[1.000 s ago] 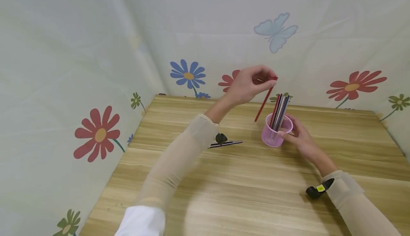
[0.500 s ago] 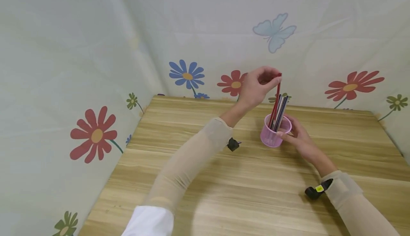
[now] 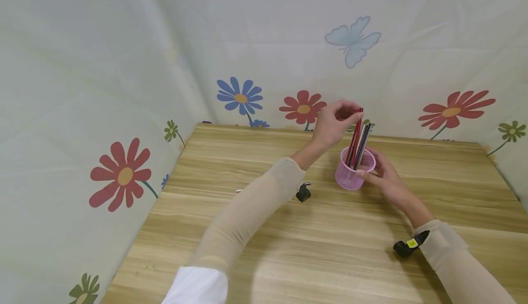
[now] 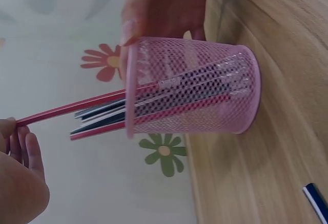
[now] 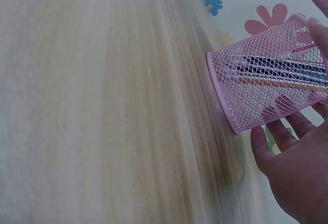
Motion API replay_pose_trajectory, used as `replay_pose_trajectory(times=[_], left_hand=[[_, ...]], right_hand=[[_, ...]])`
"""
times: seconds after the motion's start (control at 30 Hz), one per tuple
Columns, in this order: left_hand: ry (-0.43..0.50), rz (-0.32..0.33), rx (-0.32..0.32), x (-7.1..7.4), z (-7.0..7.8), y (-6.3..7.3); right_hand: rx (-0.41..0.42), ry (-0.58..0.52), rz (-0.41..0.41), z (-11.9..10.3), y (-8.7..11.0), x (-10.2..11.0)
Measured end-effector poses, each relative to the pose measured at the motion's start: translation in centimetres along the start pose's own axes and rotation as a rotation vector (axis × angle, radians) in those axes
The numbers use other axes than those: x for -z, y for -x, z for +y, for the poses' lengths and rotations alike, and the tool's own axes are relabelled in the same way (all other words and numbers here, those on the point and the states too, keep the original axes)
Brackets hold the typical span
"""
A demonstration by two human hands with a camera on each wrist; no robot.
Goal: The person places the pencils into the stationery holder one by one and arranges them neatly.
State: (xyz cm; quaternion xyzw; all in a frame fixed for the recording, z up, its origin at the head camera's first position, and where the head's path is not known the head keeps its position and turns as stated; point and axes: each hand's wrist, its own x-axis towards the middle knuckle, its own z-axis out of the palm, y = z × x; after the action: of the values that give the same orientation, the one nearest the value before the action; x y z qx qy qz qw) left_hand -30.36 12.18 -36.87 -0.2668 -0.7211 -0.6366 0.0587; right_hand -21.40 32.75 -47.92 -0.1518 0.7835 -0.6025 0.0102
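Observation:
A pink mesh pencil cup (image 3: 348,179) stands upright toward the back of the table. Around its right side curl the fingers of my right hand (image 3: 387,181), thumb at the rim. My left hand (image 3: 331,126) is above the cup and pinches the top end of a red pencil (image 4: 66,109). This pencil's lower part is inside the cup, where a silver ferrule (image 4: 169,83) shows through the mesh. Several other pencils (image 3: 363,143), dark blue, white and red, lean in the cup beside it.
On the wooden table (image 3: 330,249), a dark pencil (image 4: 316,203) lies left of the cup, mostly hidden by the left forearm in the head view. A small silvery tip (image 3: 239,190) pokes out on the sleeve's other side. A flowered curtain (image 3: 268,42) rises behind the table's back edge.
My left hand has moved right and then lowered, bringing the red pencil from beside the cup down into it. The right hand keeps its hold on the cup.

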Motion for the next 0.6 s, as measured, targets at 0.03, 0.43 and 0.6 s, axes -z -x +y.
replay_pose_trajectory(times=[0.03,0.43,0.6], left_hand=[[-0.001,-0.005,0.006,-0.1,-0.3,0.0],[0.014,-0.048,0.060,-1.2,-2.8,0.0],[-0.006,-0.062,0.076,-1.4,-3.2,-0.1]], right_hand=[[-0.001,0.000,0.000,0.0,0.0,0.0],[-0.015,-0.005,0.002,0.1,-0.1,0.2],[-0.019,0.003,0.000,0.1,-0.1,0.2]])
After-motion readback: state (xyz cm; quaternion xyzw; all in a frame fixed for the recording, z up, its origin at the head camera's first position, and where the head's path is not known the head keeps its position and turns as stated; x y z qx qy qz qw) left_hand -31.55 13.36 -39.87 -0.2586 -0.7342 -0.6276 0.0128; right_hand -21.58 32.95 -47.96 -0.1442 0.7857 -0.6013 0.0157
